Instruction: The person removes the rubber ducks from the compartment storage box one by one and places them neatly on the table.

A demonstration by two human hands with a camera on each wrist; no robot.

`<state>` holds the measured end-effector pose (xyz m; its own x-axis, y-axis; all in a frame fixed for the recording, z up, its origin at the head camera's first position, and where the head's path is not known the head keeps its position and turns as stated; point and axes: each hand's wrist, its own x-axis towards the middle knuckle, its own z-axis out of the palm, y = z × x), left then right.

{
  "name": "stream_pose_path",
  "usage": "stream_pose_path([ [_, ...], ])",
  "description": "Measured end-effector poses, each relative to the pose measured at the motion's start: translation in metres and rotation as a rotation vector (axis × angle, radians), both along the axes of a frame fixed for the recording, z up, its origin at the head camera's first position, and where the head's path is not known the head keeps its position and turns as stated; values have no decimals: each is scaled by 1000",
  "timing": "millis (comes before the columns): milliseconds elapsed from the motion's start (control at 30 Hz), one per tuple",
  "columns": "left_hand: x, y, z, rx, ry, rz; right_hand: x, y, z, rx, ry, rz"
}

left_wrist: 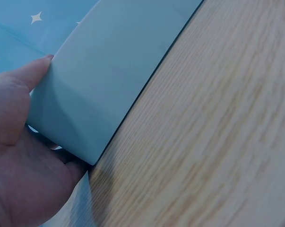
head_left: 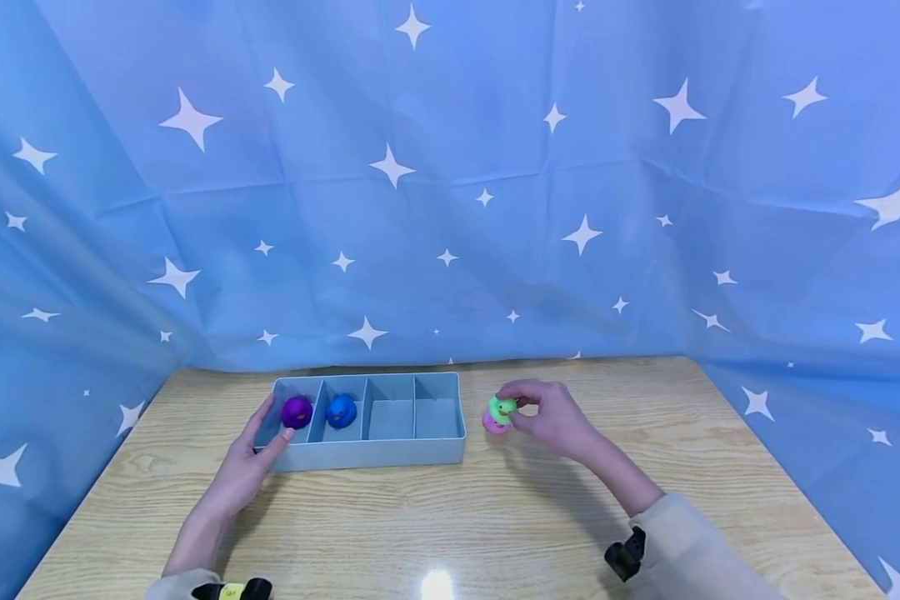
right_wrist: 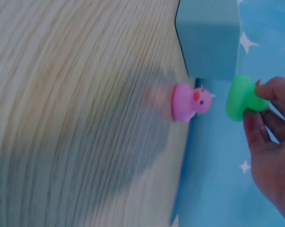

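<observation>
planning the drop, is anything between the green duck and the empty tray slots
Nothing visible. The right hand grips the green duck just right of the tray, above the pink duck; only the tray's low end wall separates it from the two empty right compartments.

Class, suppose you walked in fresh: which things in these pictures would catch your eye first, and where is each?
The right hand pinches a green rubber duck just above a pink rubber duck on the wooden table, right of the grey divided tray. A purple duck and blue duck fill its two leftmost compartments, where the left hand holds the tray's end.
</observation>
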<state>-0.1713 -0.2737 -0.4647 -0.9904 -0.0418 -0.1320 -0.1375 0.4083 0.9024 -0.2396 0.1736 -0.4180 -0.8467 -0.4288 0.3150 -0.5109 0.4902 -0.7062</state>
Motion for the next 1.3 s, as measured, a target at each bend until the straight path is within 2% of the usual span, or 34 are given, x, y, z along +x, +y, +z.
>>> stream_pose_path([
  [333, 0, -1, -1, -3, -6, 0, -8, 23, -14, 19, -9, -41],
  [467, 0, -1, 0, -9, -11, -2, -10, 31, -17, 35, -42, -71],
  [700, 0, -1, 0, -9, -16, -1, -13, 38, -26, 52, -153, -118],
  [967, 0, -1, -1, -7, -30, 1, -17, 37, -37, 67, -180, -105],
  [1300, -2, -1, -1, -7, -24, 1, -20, 35, -36, 92, -219, -113],
])
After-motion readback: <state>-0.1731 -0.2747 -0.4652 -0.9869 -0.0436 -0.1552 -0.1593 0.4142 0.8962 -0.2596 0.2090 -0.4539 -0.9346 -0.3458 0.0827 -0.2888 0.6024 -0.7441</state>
